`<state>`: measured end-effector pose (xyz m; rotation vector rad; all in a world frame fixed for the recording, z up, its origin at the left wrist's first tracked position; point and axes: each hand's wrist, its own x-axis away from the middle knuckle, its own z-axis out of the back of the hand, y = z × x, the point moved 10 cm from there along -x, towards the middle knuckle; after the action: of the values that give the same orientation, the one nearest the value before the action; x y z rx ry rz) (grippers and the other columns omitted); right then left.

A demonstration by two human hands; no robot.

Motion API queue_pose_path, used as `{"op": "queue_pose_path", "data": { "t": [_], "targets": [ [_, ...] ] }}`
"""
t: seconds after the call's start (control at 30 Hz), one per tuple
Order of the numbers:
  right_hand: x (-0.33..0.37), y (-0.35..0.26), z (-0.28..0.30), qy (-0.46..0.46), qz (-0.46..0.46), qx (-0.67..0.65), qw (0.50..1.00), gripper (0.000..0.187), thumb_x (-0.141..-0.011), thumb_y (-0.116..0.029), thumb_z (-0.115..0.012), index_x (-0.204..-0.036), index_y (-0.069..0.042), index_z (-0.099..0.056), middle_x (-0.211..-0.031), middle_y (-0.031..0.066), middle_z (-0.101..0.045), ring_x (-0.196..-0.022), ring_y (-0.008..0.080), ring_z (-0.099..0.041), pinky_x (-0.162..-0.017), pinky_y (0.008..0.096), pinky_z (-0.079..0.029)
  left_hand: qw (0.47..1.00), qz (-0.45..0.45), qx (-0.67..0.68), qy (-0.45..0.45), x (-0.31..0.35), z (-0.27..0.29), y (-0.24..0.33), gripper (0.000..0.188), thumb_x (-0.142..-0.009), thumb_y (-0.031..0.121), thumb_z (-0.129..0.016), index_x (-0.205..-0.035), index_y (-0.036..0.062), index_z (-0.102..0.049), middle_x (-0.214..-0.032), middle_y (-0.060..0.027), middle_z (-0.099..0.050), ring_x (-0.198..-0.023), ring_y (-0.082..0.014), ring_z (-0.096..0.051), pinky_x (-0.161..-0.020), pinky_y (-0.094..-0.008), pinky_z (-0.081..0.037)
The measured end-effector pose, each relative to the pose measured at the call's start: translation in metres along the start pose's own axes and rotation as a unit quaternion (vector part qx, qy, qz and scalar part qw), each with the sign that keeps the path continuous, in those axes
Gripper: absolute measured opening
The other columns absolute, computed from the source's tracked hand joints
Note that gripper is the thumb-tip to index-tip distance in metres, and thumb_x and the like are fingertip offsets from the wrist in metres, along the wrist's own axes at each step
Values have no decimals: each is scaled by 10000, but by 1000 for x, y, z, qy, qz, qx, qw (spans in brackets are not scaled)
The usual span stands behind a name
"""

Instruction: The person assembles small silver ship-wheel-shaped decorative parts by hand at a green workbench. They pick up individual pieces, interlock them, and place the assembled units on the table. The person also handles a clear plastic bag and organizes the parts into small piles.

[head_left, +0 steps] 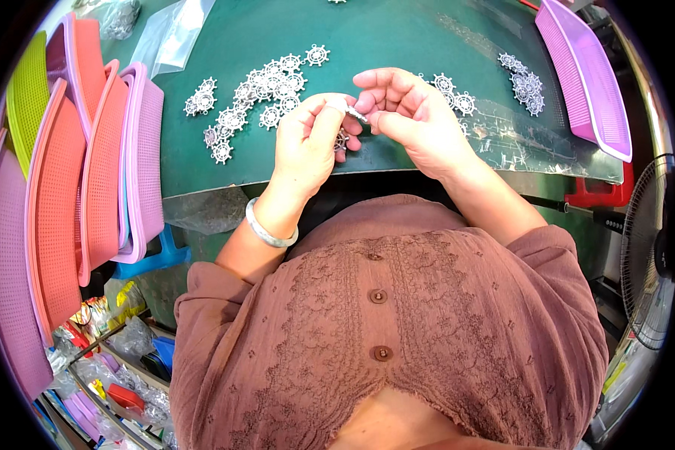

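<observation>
My left hand [311,139] is closed, pinching a small silver ship's wheel charm [357,115] edge-on between thumb and finger. A second ship's wheel charm [341,139] shows between its lower fingers. My right hand [420,120] meets it from the other side, thumb and forefinger at the charm's end, the other fingers loosely curled. Beyond my left hand a loose heap of ship's wheel charms [266,84] spreads on the green tabletop [397,34]. More charms [463,103] lie partly behind my right hand.
Small groups of charms sit at the left [200,97] and right [529,86]. Stacked plastic baskets [101,165] crowd the left side. A purple basket [589,82] stands at the right edge, with a fan [645,247] below. Clear plastic bags [174,37] lie far left.
</observation>
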<state>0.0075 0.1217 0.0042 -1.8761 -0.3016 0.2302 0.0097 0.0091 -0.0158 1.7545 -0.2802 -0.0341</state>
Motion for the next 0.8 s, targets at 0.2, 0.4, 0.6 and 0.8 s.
{"op": "queue_pose_path", "data": {
  "t": [0.2,0.4,0.6,0.8],
  "targets": [
    [2,-1,-2,-5,-2,5,1000,361,-804,-3,-551,-1162,7,-505,-981,50,-562,-890,100,-544,-820,239,-451,999,34,29,-3,-2,0,-4,279,-917,244,-468,-968,-1,-589,-722,-73,-601,-571,-128,-560,-457,-219,-408],
    [2,-2,-1,11,13,26,1000,360,-804,-8,-576,-1151,31,-490,-958,67,-558,-867,107,-543,-813,247,-456,998,46,42,-6,-1,1,-6,276,-921,239,-462,-977,1,-589,-719,-65,-599,-577,-123,-559,-462,-221,-408],
    [4,-1,3,30,-8,40,999,398,-800,-6,-574,-1181,26,-463,-913,49,-562,-844,89,-542,-779,231,-459,995,8,82,-55,1,-6,2,241,-920,173,-493,-1091,25,-575,-783,-50,-608,-627,-105,-573,-487,-197,-421],
    [4,-4,2,13,24,26,999,400,-836,-22,-547,-1222,10,-444,-927,52,-582,-807,87,-556,-712,213,-452,994,-29,50,-90,4,-8,9,303,-913,100,-487,-1207,34,-517,-838,-48,-610,-670,-94,-579,-519,-178,-432]
  ]
}}
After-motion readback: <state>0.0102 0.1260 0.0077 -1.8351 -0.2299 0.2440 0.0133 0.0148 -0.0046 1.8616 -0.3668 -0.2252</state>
